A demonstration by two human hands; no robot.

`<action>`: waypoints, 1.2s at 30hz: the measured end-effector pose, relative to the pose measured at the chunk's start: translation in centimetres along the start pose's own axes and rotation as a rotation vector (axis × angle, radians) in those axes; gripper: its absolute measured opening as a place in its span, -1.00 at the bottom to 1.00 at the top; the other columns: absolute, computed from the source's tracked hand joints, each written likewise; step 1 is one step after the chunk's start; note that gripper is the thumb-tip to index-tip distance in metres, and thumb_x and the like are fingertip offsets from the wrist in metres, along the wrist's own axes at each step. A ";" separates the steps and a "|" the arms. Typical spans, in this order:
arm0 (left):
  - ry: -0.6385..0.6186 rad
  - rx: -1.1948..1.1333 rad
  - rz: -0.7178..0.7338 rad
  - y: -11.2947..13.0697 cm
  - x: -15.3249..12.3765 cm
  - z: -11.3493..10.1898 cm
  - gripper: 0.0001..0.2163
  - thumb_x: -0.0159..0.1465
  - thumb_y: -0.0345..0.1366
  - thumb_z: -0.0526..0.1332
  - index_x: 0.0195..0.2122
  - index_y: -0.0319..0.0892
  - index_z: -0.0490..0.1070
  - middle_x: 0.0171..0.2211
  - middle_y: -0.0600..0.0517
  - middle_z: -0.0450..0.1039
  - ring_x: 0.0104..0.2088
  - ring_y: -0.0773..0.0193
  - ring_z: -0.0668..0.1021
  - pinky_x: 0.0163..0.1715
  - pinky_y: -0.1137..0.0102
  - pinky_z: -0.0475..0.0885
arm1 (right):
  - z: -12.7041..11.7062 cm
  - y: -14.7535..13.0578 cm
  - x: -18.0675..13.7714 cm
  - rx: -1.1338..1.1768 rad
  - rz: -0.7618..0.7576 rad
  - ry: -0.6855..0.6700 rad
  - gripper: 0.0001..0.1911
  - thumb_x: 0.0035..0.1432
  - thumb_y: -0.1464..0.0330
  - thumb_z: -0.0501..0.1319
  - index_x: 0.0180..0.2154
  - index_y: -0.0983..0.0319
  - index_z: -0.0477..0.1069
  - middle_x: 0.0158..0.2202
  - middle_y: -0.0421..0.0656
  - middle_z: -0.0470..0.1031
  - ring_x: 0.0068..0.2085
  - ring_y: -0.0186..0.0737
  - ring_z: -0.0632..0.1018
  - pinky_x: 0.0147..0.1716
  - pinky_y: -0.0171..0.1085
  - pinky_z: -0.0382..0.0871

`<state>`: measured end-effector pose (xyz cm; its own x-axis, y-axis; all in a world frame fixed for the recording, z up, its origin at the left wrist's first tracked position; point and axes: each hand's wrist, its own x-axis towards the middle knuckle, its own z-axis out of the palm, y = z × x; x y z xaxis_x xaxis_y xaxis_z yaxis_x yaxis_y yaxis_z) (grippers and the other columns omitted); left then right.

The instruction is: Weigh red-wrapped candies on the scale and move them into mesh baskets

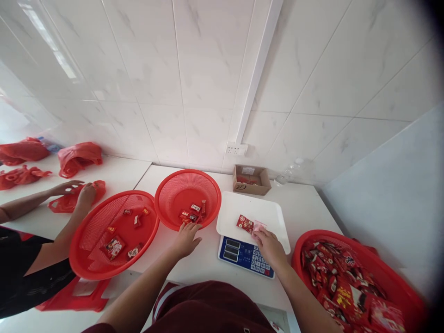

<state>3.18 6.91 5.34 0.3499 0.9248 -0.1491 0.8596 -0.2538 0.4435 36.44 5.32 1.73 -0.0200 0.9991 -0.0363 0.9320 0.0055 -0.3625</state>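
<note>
My left hand [188, 240] is at the near rim of the middle red plastic basket [176, 187], thumb apart from the fingers, whose tips reach over the edge. Several small red wrapped candies [194, 213] lie in the bottom of that basket. Above the white pan [243, 203] of a digital scale [244, 256], my right hand [268, 245] has its fingers closed on a pink packet [258, 226]. Beside it on the pan lies a red patterned packet [244, 223]. The fingertips of my right hand are partly hidden from view.
A large red basket [398, 282] heaped with red packets stands at right. Another red basket [86, 236] with a few packets is at left, beside a co-worker's hands [86, 193] on a red bag. A cardboard box [251, 180] and clear bottle [288, 172] stand near the wall.
</note>
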 end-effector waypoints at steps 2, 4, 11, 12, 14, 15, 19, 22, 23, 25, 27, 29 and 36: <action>0.005 -0.003 -0.001 0.0 -0.1 0.1 -0.63 0.22 -0.34 0.14 0.08 -0.14 0.30 0.09 -0.11 0.36 0.13 0.04 0.35 0.19 0.05 0.10 | 0.2 0.0 0.0 -0.019 -0.026 0.003 -0.63 0.21 0.33 -0.04 -0.14 0.13 0.51 0.07 -0.08 0.42 0.08 -0.02 0.40 0.03 -0.10 0.30; 0.003 -0.015 -0.003 -0.1 -0.1 0.2 -0.62 0.20 -0.35 0.16 0.08 -0.10 0.30 0.09 -0.10 0.37 0.13 0.04 0.35 0.19 0.03 0.10 | 0.7 0.2 0.1 -0.039 -0.029 0.003 -0.63 0.20 0.35 -0.04 -0.13 0.11 0.50 0.07 -0.08 0.42 0.09 -0.01 0.41 0.04 -0.10 0.30; 0.026 -0.013 0.000 -0.3 0.0 0.6 -0.60 0.21 -0.33 0.17 0.10 -0.10 0.28 0.13 -0.09 0.34 0.18 0.04 0.30 0.22 0.02 0.05 | 2.0 -0.8 -0.1 -0.084 0.046 -0.019 -0.55 0.20 0.32 -0.02 0.11 0.05 0.34 0.22 -0.06 0.24 0.23 0.06 0.24 0.07 0.00 0.25; 0.023 -0.015 0.000 -0.4 0.1 0.6 -0.60 0.21 -0.33 0.17 0.10 -0.09 0.28 0.12 -0.08 0.34 0.18 0.04 0.31 0.22 0.02 0.05 | 2.1 -1.0 0.0 -0.081 0.066 -0.035 -0.56 0.20 0.30 -0.02 0.10 0.05 0.35 0.24 -0.06 0.21 0.24 0.08 0.21 0.07 0.03 0.24; 0.024 -0.008 0.001 -0.5 0.3 0.8 -0.60 0.20 -0.33 0.18 0.09 -0.09 0.29 0.11 -0.08 0.36 0.16 0.04 0.33 0.22 0.01 0.05 | 2.1 -1.2 0.3 -0.056 0.081 -0.056 -0.57 0.21 0.27 -0.03 0.08 0.04 0.36 0.25 -0.07 0.19 0.25 0.08 0.20 0.08 0.06 0.23; 0.028 0.004 0.000 -0.6 0.4 0.9 -0.61 0.20 -0.33 0.19 0.08 -0.09 0.30 0.10 -0.08 0.36 0.16 0.03 0.33 0.22 0.00 0.06 | 2.1 -1.1 0.4 -0.032 0.062 -0.052 -0.57 0.21 0.27 -0.02 0.07 0.04 0.37 0.25 -0.08 0.20 0.25 0.06 0.21 0.09 0.06 0.22; 0.112 0.066 0.024 -0.8 0.6 1.4 -0.61 0.22 -0.32 0.16 0.09 -0.12 0.29 0.15 -0.11 0.31 0.22 -0.05 0.25 0.19 -0.07 0.08 | 1.3 1.1 -0.2 0.086 -0.046 0.152 -0.59 0.21 0.26 -0.04 0.04 0.10 0.39 0.19 -0.08 0.27 0.21 -0.04 0.26 0.13 -0.02 0.22; 0.203 0.072 0.109 -0.7 0.3 2.2 -0.65 0.24 -0.32 0.13 0.07 -0.12 0.31 0.15 -0.12 0.30 0.24 -0.07 0.21 0.18 -0.10 0.10 | 0.3 4.8 -2.3 0.136 0.081 0.376 -0.56 0.19 0.24 -0.04 0.04 0.18 0.36 0.08 -0.01 0.37 0.11 -0.04 0.37 0.10 -0.02 0.24; 0.226 0.062 0.154 -0.5 0.1 2.6 -0.67 0.25 -0.32 0.11 0.06 -0.11 0.32 0.14 -0.12 0.32 0.24 -0.06 0.21 0.18 -0.09 0.12 | 0.0 6.2 -3.3 0.139 0.155 0.425 -0.55 0.17 0.24 -0.03 0.05 0.22 0.35 0.04 0.03 0.40 0.07 -0.03 0.39 0.10 -0.01 0.24; 0.236 0.038 0.253 0.0 0.0 3.2 -0.71 0.28 -0.33 0.08 0.02 -0.09 0.34 0.11 -0.10 0.35 0.23 -0.02 0.23 0.17 -0.06 0.16 | -0.4 9.1 -5.6 0.131 0.344 0.457 -0.52 0.14 0.25 -0.03 0.04 0.30 0.33 0.00 0.08 0.43 0.05 0.00 0.40 0.10 0.00 0.22; 0.197 0.027 0.344 1.1 0.4 3.6 -0.72 0.29 -0.34 0.06 0.01 -0.09 0.35 0.11 -0.10 0.35 0.22 0.01 0.25 0.17 -0.02 0.18 | -0.3 11.5 -7.8 0.136 0.552 0.362 -0.49 0.11 0.26 -0.02 0.03 0.37 0.34 0.00 0.13 0.43 0.05 0.04 0.41 0.09 -0.01 0.23; 0.124 0.040 0.422 2.9 1.4 3.8 -0.71 0.29 -0.34 0.07 0.03 -0.10 0.34 0.14 -0.10 0.30 0.24 0.01 0.23 0.18 -0.01 0.18 | 0.2 13.3 -9.6 0.194 0.704 0.186 -0.48 0.09 0.26 -0.01 0.02 0.40 0.35 0.00 0.15 0.44 0.04 0.04 0.44 0.06 -0.05 0.26; -0.154 0.182 0.527 10.3 8.4 4.2 -0.69 0.31 -0.33 0.08 0.07 -0.03 0.33 0.30 -0.07 0.04 0.31 -0.04 0.03 0.23 -0.05 0.00 | 2.2 15.3 -11.2 0.302 0.718 -0.023 -0.51 0.03 0.25 0.11 -0.01 0.30 0.44 -0.05 0.04 0.52 0.01 -0.01 0.49 0.00 -0.12 0.32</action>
<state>16.51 10.89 4.97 0.7868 0.6118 -0.0817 0.5997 -0.7264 0.3357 50.16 -5.84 -5.48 0.5403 0.7524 -0.3767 0.5803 -0.6574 -0.4806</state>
